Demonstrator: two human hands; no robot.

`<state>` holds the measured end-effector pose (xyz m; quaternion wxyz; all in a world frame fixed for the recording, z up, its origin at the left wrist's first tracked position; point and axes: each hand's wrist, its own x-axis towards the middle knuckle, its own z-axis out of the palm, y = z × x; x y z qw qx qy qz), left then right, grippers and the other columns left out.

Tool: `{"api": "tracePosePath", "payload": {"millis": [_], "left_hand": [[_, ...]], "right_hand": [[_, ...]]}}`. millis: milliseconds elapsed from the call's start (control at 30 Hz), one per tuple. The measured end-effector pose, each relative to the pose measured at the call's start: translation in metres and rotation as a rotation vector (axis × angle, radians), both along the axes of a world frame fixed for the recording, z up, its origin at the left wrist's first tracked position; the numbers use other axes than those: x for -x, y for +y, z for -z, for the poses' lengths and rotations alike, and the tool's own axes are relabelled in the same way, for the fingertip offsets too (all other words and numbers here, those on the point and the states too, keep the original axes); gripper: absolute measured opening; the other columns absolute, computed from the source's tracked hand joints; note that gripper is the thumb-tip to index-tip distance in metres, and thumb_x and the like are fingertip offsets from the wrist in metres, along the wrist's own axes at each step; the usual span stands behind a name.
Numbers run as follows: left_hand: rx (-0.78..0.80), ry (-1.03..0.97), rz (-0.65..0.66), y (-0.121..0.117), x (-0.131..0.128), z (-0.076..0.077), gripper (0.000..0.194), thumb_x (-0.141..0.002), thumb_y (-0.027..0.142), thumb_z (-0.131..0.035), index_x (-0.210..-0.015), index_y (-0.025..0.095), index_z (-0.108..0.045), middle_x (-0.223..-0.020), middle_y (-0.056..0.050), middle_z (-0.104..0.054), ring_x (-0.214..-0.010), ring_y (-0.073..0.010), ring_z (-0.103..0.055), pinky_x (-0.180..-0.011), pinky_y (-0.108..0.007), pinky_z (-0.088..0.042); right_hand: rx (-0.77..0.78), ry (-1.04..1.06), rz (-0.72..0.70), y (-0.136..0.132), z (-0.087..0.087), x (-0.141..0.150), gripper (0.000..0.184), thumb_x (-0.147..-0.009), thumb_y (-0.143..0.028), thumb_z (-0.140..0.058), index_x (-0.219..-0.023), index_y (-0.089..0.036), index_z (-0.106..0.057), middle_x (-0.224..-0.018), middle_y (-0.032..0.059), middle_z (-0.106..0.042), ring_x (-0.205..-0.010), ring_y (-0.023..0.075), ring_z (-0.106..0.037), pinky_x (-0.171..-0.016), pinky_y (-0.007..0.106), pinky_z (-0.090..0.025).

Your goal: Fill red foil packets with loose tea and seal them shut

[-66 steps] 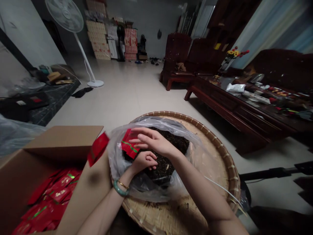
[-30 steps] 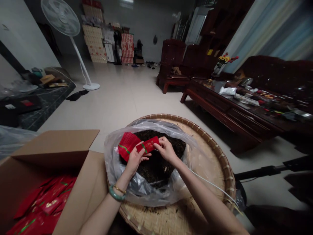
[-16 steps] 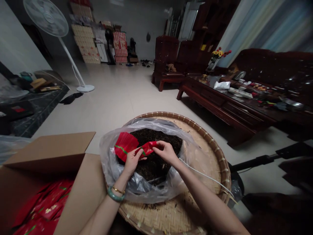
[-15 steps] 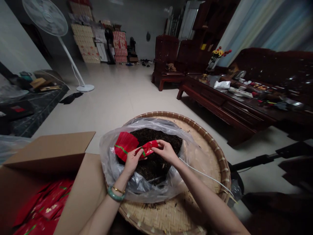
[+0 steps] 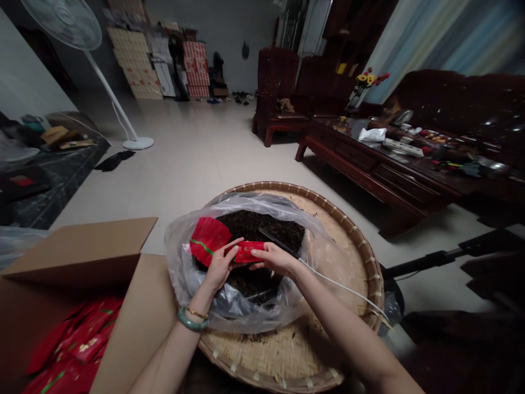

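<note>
At the left, a cardboard box (image 5: 135, 323) is cut off by the lower left corner of the view, and the pile of red packets (image 5: 77, 339) in it is partly lost in shadow. Its right flap is set close against a clear plastic bag (image 5: 178, 287); whether the two touch cannot be told. Within the bag's left side, the lower end of a fanned row of red packets (image 5: 210, 241) is covered by the left hand (image 5: 220, 266). A single red packet (image 5: 249, 253) is held nearly level above dark leaf-like contents (image 5: 243, 220), its ends pinched in the closed grip of the left hand and of the right hand (image 5: 276, 258); its lettering is too blurred to be read. A slim dark rod (image 5: 275, 241) is half hidden behind the right hand; whether it is touched cannot be told. The bag is ringed by the raised rim of a bamboo tray (image 5: 371, 262), crossed at the right by a white cord (image 5: 344, 290). Beyond the far rim, room is offered by pale floor (image 5: 197, 158); at the right, it is narrowed by a black pole (image 5: 426, 265).
</note>
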<state>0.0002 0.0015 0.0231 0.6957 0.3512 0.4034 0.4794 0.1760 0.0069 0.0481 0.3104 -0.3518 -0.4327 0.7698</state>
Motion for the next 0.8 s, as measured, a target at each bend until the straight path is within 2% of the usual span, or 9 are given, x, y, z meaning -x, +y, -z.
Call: {"api": "tracePosePath", "payload": {"millis": [67,167,333,467,600,700,800], "left_hand": [[0.011,0.005,0.001,0.0,0.001,0.0,0.061,-0.067,0.043,-0.071,-0.119,0.014,-0.058,-0.099,-0.01,-0.071,-0.084,-0.024,-0.067,-0.067,-0.034,-0.057],[-0.008,0.033,-0.061,0.003,0.001,0.005,0.059,-0.067,0.048,-0.07,-0.113,0.012,-0.062,-0.099,-0.011,-0.071,-0.087,-0.0248,-0.067,-0.068,-0.033,-0.056],[-0.159,0.215,-0.21,0.008,0.002,0.017,0.047,-0.069,0.049,-0.067,-0.097,0.012,-0.071,-0.095,-0.01,-0.072,-0.095,-0.0238,-0.064,-0.083,-0.032,-0.05],[-0.233,0.311,-0.223,0.009,0.003,0.021,0.039,-0.072,0.047,-0.064,-0.092,0.014,-0.072,-0.095,-0.009,-0.073,-0.093,-0.0233,-0.065,-0.086,-0.033,-0.048],[-0.317,0.405,-0.203,0.006,0.003,0.019,0.036,-0.078,0.045,-0.058,-0.092,0.015,-0.072,-0.096,-0.009,-0.072,-0.095,-0.0233,-0.064,-0.09,-0.034,-0.046],[-0.509,0.591,-0.279,0.002,0.001,0.014,0.039,-0.079,0.041,-0.058,-0.11,0.017,-0.064,-0.112,-0.01,-0.066,-0.107,-0.0236,-0.059,-0.097,-0.038,-0.041],[-0.81,0.897,-0.26,-0.004,-0.001,0.01,0.066,-0.066,0.038,-0.072,-0.126,0.02,-0.051,-0.131,-0.01,-0.053,-0.124,-0.0288,-0.042,-0.105,-0.046,-0.03]], "right_hand": [[0.042,0.023,-0.009,0.001,0.002,-0.003,0.048,-0.07,-0.051,-0.067,-0.103,-0.017,-0.064,-0.101,0.0089,-0.068,-0.09,0.0179,-0.062,-0.071,0.028,-0.048],[0.024,-0.018,0.045,0.007,0.005,-0.009,0.049,-0.072,-0.056,-0.063,-0.098,-0.014,-0.067,-0.1,0.0101,-0.069,-0.086,0.0174,-0.062,-0.066,0.025,-0.046],[-0.017,-0.034,0.057,0.01,0.006,-0.015,0.042,-0.073,-0.048,-0.065,-0.095,-0.012,-0.068,-0.097,0.0094,-0.07,-0.087,0.0187,-0.062,-0.074,0.028,-0.045],[0.133,0.016,0.111,0.008,0.004,-0.013,0.034,-0.08,-0.042,-0.059,-0.091,-0.01,-0.067,-0.084,0.01,-0.07,-0.072,0.0178,-0.065,-0.07,0.031,-0.049],[0.238,0.002,0.11,0.008,-0.004,-0.014,0.038,-0.091,-0.042,-0.043,-0.099,-0.011,-0.064,-0.086,0.0101,-0.07,-0.076,0.0177,-0.066,-0.076,0.033,-0.049],[0.229,-0.032,0.076,0.007,-0.013,-0.016,0.048,-0.094,-0.047,-0.029,-0.101,-0.014,-0.064,-0.087,0.0093,-0.071,-0.083,0.0181,-0.065,-0.079,0.032,-0.048],[0.168,-0.049,0.009,0.004,-0.018,-0.012,0.057,-0.094,-0.052,-0.022,-0.1,-0.014,-0.065,-0.089,0.0092,-0.07,-0.089,0.0181,-0.064,-0.083,0.032,-0.046]]}}
